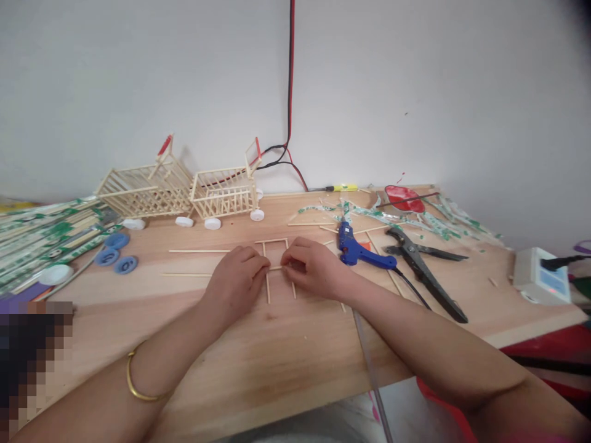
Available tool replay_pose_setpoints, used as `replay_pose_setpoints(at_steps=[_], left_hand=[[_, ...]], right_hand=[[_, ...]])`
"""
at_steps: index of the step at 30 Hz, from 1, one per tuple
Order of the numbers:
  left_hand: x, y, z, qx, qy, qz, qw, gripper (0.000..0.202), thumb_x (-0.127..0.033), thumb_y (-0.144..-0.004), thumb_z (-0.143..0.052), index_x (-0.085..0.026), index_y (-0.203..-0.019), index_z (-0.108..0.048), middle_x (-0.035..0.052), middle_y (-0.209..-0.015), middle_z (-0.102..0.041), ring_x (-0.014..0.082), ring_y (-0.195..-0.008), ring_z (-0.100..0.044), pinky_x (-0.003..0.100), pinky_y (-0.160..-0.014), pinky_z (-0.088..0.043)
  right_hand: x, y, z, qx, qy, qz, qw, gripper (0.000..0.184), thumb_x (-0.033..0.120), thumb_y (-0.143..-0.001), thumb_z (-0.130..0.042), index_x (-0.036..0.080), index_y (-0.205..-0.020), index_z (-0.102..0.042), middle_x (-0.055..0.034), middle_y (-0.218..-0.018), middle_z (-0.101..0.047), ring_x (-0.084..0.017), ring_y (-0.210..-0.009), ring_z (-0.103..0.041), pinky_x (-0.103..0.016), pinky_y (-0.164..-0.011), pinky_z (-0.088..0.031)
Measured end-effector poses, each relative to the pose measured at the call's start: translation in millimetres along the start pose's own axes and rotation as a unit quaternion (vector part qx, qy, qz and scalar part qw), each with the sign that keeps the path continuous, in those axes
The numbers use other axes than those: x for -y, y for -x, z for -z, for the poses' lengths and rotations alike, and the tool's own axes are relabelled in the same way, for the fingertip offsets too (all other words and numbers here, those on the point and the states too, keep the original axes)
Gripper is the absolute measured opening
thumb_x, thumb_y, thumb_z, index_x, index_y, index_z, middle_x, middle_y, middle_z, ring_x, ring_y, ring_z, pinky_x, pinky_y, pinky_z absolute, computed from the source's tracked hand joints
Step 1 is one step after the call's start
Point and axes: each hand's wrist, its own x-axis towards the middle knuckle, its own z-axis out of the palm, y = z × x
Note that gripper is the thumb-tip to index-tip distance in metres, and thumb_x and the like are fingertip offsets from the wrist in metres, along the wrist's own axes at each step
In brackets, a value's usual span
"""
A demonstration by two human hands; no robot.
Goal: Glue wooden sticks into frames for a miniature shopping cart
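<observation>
A small frame of thin wooden sticks (273,241) lies flat on the wooden table (286,351). My left hand (235,283) pinches the left end of a short cross stick (276,268) against the frame's left upright. My right hand (314,267) pinches the same stick's right end at the right upright. Both hands rest on the tabletop, fingertips nearly meeting.
Two stick-built carts (184,191) stand at the back by the wall. A blue glue gun (362,249) and black shears (427,271) lie right of my hands. Blue and white caps (113,255), chopstick packets (37,240), loose sticks (198,251), wrapper scraps and a white box (540,275) surround them.
</observation>
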Motion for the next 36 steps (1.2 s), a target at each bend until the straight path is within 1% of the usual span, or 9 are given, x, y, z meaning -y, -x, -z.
replay_pose_setpoints(at_steps=[3, 6, 11, 14, 17, 21, 27, 32, 36], left_hand=[[1, -1, -1.0, -0.003, -0.003, -0.005, 1.0, 0.022, -0.018, -0.087, -0.045, -0.014, -0.086, -0.066, 0.0075, -0.081, -0.062, 0.0197, -0.082, -0.054, 0.035, -0.076, -0.045], [1, -1, -1.2, -0.015, 0.001, -0.006, 1.0, 0.021, -0.018, -0.087, -0.045, -0.014, -0.087, -0.066, 0.0077, -0.082, -0.062, 0.0198, -0.083, -0.054, 0.035, -0.076, -0.046], [-1, 4, 5.4, -0.049, 0.026, -0.004, 0.998, 0.02, -0.017, -0.086, -0.045, -0.014, -0.092, -0.064, 0.0071, -0.088, -0.064, 0.0182, -0.087, -0.056, 0.032, -0.08, -0.046], [-8, 8, 14.5, -0.005, 0.034, 0.007, 0.999, 0.019, -0.019, -0.086, -0.046, -0.016, -0.09, -0.065, 0.0054, -0.087, -0.066, 0.0175, -0.084, -0.057, 0.031, -0.077, -0.046], [-18, 11, 24.3, 0.065, 0.025, 0.026, 0.997, 0.019, -0.019, -0.085, -0.046, -0.017, -0.088, -0.065, 0.0038, -0.085, -0.067, 0.0176, -0.081, -0.058, 0.031, -0.075, -0.045], [-28, 15, 31.6, 0.135, 0.013, 0.044, 0.99, 0.021, -0.017, -0.082, -0.046, -0.02, -0.084, -0.067, 0.0021, -0.08, -0.066, 0.0168, -0.078, -0.058, 0.029, -0.07, -0.043], [-34, 19, 30.7, 0.2, -0.002, 0.06, 0.978, 0.016, -0.018, -0.079, -0.048, -0.019, -0.075, -0.064, 0.0011, -0.073, -0.063, 0.0154, -0.068, -0.055, 0.027, -0.061, -0.038], [-34, 18, 27.0, 0.205, 0.004, 0.075, 0.976, 0.008, -0.021, -0.078, -0.054, -0.02, -0.077, -0.062, -0.0002, -0.073, -0.063, 0.0153, -0.068, -0.055, 0.026, -0.061, -0.037], [-31, 19, 22.4, 0.2, 0.0, 0.072, 0.977, 0.01, -0.027, -0.08, -0.054, -0.021, -0.079, -0.063, 0.0002, -0.074, -0.063, 0.0164, -0.072, -0.056, 0.027, -0.063, -0.039]], right_hand=[[3, 0, 3, 0.011, 0.015, -0.017, 1.0, 0.01, 0.011, -0.076, -0.054, 0.014, -0.078, -0.063, -0.0038, -0.077, -0.056, -0.012, -0.07, -0.052, -0.023, -0.065, -0.039], [11, 4, 15, 0.013, 0.008, -0.034, 0.999, 0.01, 0.011, -0.077, -0.054, 0.014, -0.078, -0.063, -0.0039, -0.078, -0.057, -0.012, -0.073, -0.052, -0.022, -0.066, -0.038], [30, 19, 26, 0.123, 0.03, -0.038, 0.991, 0.009, 0.017, -0.08, -0.055, 0.016, -0.079, -0.064, -0.0028, -0.076, -0.06, -0.012, -0.068, -0.052, -0.023, -0.062, -0.036], [35, 27, 21, 0.152, 0.037, -0.016, 0.988, 0.012, 0.017, -0.083, -0.052, 0.016, -0.083, -0.064, -0.0043, -0.08, -0.061, -0.014, -0.072, -0.054, -0.024, -0.065, -0.038], [35, 33, 12, 0.128, 0.024, 0.023, 0.991, 0.013, 0.018, -0.086, -0.049, 0.016, -0.086, -0.062, -0.0052, -0.083, -0.061, -0.014, -0.077, -0.055, -0.025, -0.069, -0.039], [34, 39, 1, 0.073, 0.043, 0.036, 0.996, 0.014, 0.019, -0.088, -0.048, 0.016, -0.086, -0.061, -0.0058, -0.084, -0.061, -0.015, -0.078, -0.055, -0.027, -0.071, -0.039], [30, 44, -6, 0.074, 0.062, 0.041, 0.995, 0.015, 0.019, -0.088, -0.047, 0.016, -0.086, -0.062, -0.0062, -0.082, -0.061, -0.016, -0.079, -0.056, -0.028, -0.071, -0.037], [26, 44, -7, 0.072, 0.058, 0.042, 0.995, 0.015, 0.021, -0.088, -0.047, 0.017, -0.087, -0.061, -0.0051, -0.082, -0.061, -0.015, -0.079, -0.056, -0.028, -0.07, -0.036], [25, 43, -9, 0.068, 0.047, 0.042, 0.996, 0.015, 0.021, -0.088, -0.047, 0.017, -0.085, -0.061, -0.0049, -0.081, -0.061, -0.015, -0.078, -0.056, -0.028, -0.07, -0.036]])
